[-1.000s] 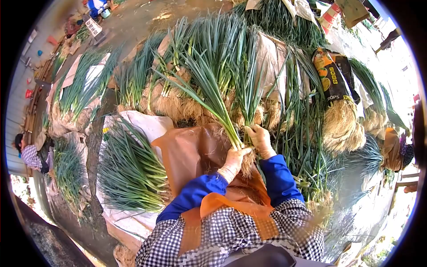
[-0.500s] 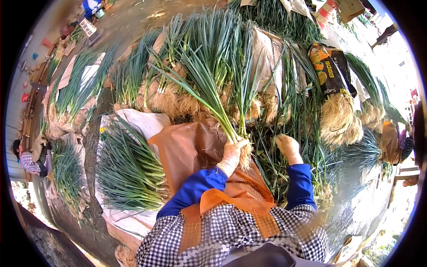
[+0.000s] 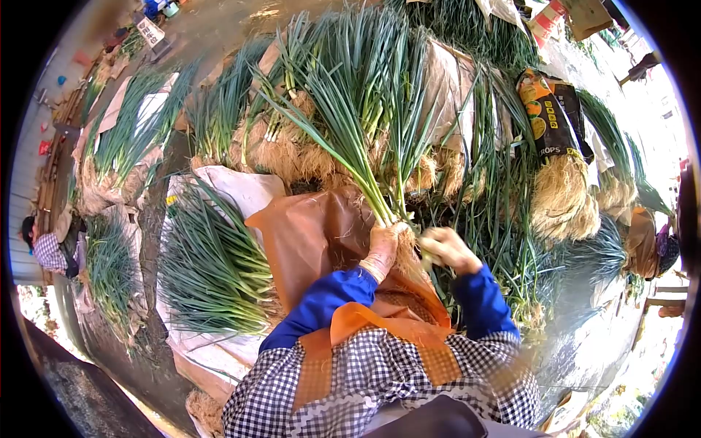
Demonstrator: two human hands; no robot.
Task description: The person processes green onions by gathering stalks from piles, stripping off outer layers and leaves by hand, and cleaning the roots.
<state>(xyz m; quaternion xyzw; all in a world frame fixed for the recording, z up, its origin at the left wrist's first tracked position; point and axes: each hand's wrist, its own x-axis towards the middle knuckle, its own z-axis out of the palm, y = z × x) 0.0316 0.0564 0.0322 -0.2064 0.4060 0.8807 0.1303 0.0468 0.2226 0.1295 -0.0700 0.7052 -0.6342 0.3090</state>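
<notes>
My left hand is closed round the base of a few green onions. Their long leaves fan upward and away from me, and pale stringy roots hang below the grip. Just right of those roots is my right hand, fingers curled in. A small pale greenish strip shows at its fingertips, too blurred to name. Under both hands, a brown plastic apron spreads over my lap. Loose green leaves lie in a heap beneath and beyond my right hand.
Trimmed-looking green onions lie on a pale sheet at my left. Rooted bundles stand in a row ahead. A black printed bag covers one bundle at right. Another person is at the far left.
My right hand has moved left and slightly down from over the leaf heap, to beside the roots, its fingers now curled. My left hand keeps its hold on the green onions.
</notes>
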